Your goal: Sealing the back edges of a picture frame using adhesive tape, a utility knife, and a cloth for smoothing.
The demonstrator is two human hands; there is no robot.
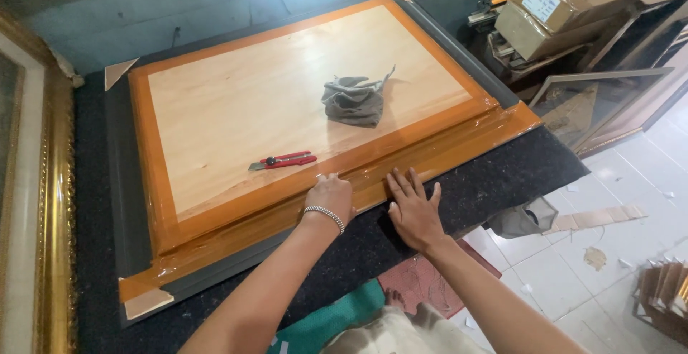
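Both forearms reach in from the near edge of the dark work table (502, 175). My left hand (330, 198), with a beaded bracelet (324, 215) on the wrist, is curled knuckles-up and pressing on the brown packing tape (430, 146) along the near long edge of the framed panel (287, 89); it grips nothing. My right hand (414, 209) lies flat beside it, fingers spread, partly on the tape and partly on the table.

I judge the taping well advanced: glossy tape borders the plywood backing on all four sides, and the near strip runs the full length. What is left, as far as I can see, is smoothing that strip down; it looks wrinkled toward the near left corner.

A red utility knife (283, 160) lies on the backing close to the near edge, and a grey rag (353, 99) sits near the middle.
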